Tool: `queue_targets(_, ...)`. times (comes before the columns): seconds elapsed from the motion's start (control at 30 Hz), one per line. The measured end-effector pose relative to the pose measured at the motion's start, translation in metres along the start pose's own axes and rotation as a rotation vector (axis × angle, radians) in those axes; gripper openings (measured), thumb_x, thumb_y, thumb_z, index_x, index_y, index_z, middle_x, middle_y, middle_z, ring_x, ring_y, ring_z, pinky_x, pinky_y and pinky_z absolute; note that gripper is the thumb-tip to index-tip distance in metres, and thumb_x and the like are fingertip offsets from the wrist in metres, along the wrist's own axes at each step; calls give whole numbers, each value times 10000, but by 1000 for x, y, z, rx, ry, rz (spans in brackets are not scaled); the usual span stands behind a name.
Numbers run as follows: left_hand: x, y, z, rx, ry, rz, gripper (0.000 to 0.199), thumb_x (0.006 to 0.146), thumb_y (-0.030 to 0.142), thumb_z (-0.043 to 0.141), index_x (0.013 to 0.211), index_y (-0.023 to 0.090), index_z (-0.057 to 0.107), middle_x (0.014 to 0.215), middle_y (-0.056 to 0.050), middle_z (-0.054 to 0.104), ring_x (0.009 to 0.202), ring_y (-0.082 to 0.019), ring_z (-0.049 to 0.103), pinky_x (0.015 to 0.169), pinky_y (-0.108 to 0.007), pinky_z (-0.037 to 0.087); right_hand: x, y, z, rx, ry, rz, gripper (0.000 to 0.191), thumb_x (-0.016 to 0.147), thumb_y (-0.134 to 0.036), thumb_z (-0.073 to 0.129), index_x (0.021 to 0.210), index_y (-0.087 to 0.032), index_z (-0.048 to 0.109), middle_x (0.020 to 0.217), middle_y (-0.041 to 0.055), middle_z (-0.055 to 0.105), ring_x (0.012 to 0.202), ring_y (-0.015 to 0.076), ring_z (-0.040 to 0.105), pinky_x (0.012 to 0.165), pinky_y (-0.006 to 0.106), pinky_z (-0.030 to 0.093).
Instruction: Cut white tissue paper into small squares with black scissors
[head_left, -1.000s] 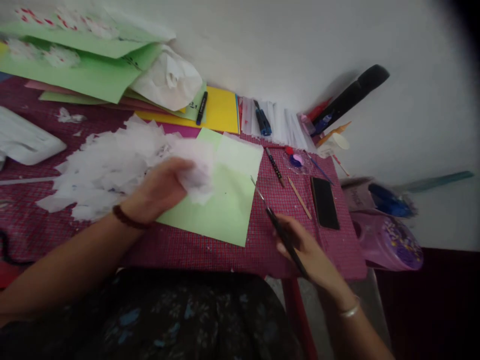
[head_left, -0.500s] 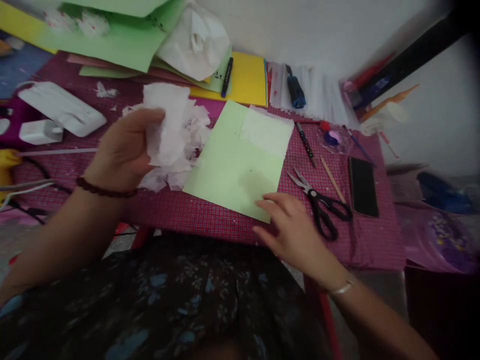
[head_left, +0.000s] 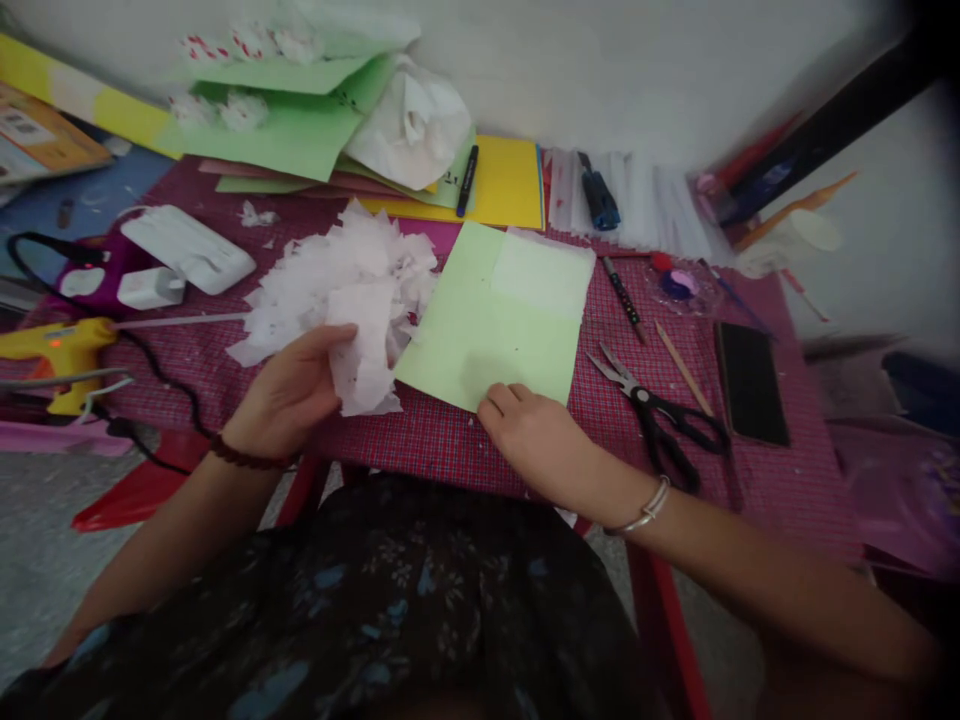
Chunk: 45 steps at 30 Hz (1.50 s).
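My left hand [head_left: 296, 385] pinches a small stack of thin white paper [head_left: 364, 345] between thumb and fingers. Behind it lies a heap of torn white paper pieces [head_left: 322, 265], partly covered by the held stack. A light green paper sheet [head_left: 480, 320] lies slanted in the middle of the table, with a white paper piece [head_left: 547, 272] over its far right corner. At the sheet's near edge, my right hand [head_left: 532, 435] has its fingers curled over the paper; the thumb is hidden. Open-bladed scissors [head_left: 652, 405] lie right of that hand.
A yellow glue gun [head_left: 67, 350] and a white power adapter [head_left: 187, 250] with cables are at the left. Folded green card [head_left: 277, 125] and a black marker [head_left: 466, 180] sit at the back. A wooden stick [head_left: 684, 368] and a dark phone-like slab [head_left: 751, 385] lie right.
My left hand has lowered the white paper toward the near table edge. My right hand has moved left along the green sheet's near edge, its fingers now curled. The view has shifted.
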<state>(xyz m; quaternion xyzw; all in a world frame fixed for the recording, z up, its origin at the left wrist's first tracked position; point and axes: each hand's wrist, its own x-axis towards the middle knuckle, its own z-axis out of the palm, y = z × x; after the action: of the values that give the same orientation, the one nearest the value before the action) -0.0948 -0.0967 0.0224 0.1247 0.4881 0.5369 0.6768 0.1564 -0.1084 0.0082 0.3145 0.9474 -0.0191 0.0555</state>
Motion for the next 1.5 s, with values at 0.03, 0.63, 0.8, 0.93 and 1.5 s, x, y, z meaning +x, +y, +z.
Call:
queue_targets(0.03, 3, -1, -1, -10, -15, 11, 408, 928, 46, 429, 1292, 67, 612, 874, -83, 782, 758, -195, 736, 871, -370, 614, -4, 2, 1, -12, 9, -1, 145, 902, -30, 546, 927, -120, 657, 928, 142, 675, 798, 261, 608, 597, 352, 382)
queue_targets(0.63, 4, -3, 52, 662, -385, 100, 401, 747, 213, 768, 1130, 197, 653, 850, -25, 744, 686, -171, 690, 585, -249, 558, -22, 63, -10, 899, 548, 199, 263, 960, -268, 577, 1221, -233, 575, 1126, 83, 671, 967, 207, 675, 830, 369, 568)
queue_targets(0.8, 28, -7, 72, 1022, -519, 292, 239, 786, 288, 713, 987, 165, 674, 824, -35, 693, 697, -161, 628, 551, -232, 488, 10, 79, -13, 1074, 638, 148, 212, 924, -302, 617, 1118, -222, 587, 1144, 80, 609, 1038, 195, 627, 889, 364, 539)
queue_targets(0.93, 43, -8, 79, 1093, -566, 356, 184, 815, 312, 653, 933, 170, 649, 802, -20, 656, 682, -149, 590, 556, -239, 467, 19, 83, -8, 1059, 659, 126, 104, 901, -304, 639, 920, -211, 596, 976, 38, 608, 932, 180, 597, 831, 340, 508)
queue_targets(1.5, 89, 7, 120, 1256, -810, 532, 157, 747, 334, 701, 782, 194, 640, 951, -52, 726, 870, -206, 687, 818, -333, 532, 6, 110, -12, 870, 877, 281, 84, 863, -301, 689, 815, -238, 659, 1315, 71, 580, 1219, 248, 569, 1078, 489, 461)
